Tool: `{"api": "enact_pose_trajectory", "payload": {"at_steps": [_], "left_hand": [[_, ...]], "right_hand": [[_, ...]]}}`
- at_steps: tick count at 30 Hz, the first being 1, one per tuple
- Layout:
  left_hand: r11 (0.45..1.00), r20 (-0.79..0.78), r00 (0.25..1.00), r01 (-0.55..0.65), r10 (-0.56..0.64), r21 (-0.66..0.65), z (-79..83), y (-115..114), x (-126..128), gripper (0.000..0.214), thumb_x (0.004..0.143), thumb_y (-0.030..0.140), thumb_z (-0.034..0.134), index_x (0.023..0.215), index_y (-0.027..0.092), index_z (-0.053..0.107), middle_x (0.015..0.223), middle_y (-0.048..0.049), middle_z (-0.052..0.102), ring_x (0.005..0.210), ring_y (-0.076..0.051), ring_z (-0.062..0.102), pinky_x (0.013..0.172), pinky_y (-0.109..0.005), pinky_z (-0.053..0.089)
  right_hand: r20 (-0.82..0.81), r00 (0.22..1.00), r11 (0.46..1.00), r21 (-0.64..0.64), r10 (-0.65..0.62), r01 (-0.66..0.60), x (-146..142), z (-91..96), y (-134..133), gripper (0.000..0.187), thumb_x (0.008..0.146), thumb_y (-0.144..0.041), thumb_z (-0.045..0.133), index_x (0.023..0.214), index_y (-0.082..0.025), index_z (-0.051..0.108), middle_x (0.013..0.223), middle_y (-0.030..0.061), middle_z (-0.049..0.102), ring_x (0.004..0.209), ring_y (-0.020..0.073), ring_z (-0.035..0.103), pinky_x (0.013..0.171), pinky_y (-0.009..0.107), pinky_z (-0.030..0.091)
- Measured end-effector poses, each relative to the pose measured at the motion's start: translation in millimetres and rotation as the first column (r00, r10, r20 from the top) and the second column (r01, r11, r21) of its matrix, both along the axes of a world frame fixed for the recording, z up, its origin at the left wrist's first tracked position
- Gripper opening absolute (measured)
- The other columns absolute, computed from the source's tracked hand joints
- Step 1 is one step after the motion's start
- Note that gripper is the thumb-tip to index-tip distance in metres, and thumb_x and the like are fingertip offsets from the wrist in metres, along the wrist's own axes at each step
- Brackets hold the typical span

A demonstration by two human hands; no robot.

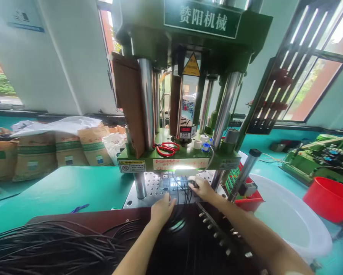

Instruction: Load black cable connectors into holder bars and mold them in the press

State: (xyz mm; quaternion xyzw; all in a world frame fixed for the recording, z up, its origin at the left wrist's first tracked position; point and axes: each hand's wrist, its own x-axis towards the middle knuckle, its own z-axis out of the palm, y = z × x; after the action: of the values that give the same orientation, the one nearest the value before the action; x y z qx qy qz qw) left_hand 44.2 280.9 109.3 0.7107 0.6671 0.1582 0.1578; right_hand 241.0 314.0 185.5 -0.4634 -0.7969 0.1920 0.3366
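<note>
Pale walls (65,57) with windows to left and right; below them, along the far left, a row of filled brown paper sacks (71,149), white plastic sheeting (59,124) draped over some.
Item: one green press (185,152), upright before me, lettered sign (202,18) at its top, a brown board (128,103) leaning at its left column.
On its middle level: red-handled scissors (168,149) to the left; two white rolls (197,144) and a blue one (205,147) to the right.
Below, a perforated metal plate (152,187), brightly lit at the centre.
Black cables (185,191) — several strands — run from the lit part of the plate toward me, between my two hands.
My left hand (161,210): half curled, thumb raised, just left of the strands; whether it grips one I cannot tell.
My right hand (202,187): fingers bent at a small dark piece (193,183) on the right of the strands; blurred, so I cannot tell if it is grasped.
Near left, on the dark bench (97,221): a heap of black cable (59,244).
Right: a red tray (248,206), a white tub (317,233), a red bucket (330,198) — and, farther off, green machinery (317,156).
</note>
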Motion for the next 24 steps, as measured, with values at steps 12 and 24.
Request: {"api": "enact_pose_trajectory", "payload": {"at_steps": [12, 24], "left_hand": [[0.979, 0.416, 0.909, 0.097, -0.014, -0.180, -0.4, 33.0, 5.2, 0.032, 0.080, 0.049, 0.040, 0.066, 0.020, 0.041, 0.060, -0.0019, 0.059, 0.060, -0.019, 0.059, 0.060, -0.029, 0.041], [0.798, 0.845, 0.424, 0.356, 0.326, -0.487, 19.3, 31.1, 9.6, 0.033, 0.080, 0.047, 0.050, 0.098, 0.020, 0.041, 0.086, -0.0076, 0.067, 0.069, -0.017, 0.065, 0.060, -0.024, 0.047]], "right_hand": [[0.452, 0.363, 0.527, 0.314, -0.815, 0.790, 318.2, -127.9, -242.6, 0.048, 0.066, -0.035, 0.046, 0.109, -0.017, 0.059, 0.097, 0.0185, 0.060, 0.090, 0.0350, 0.060, 0.075, 0.046, 0.050], [0.136, 0.989, 0.996, -0.053, -0.059, 0.067, 67.0, -3.0, -63.8, 0.023, 0.080, -0.020, 0.050, 0.100, -0.021, 0.062, 0.086, 0.0035, 0.064, 0.079, 0.0155, 0.057, 0.077, 0.028, 0.043]]}}
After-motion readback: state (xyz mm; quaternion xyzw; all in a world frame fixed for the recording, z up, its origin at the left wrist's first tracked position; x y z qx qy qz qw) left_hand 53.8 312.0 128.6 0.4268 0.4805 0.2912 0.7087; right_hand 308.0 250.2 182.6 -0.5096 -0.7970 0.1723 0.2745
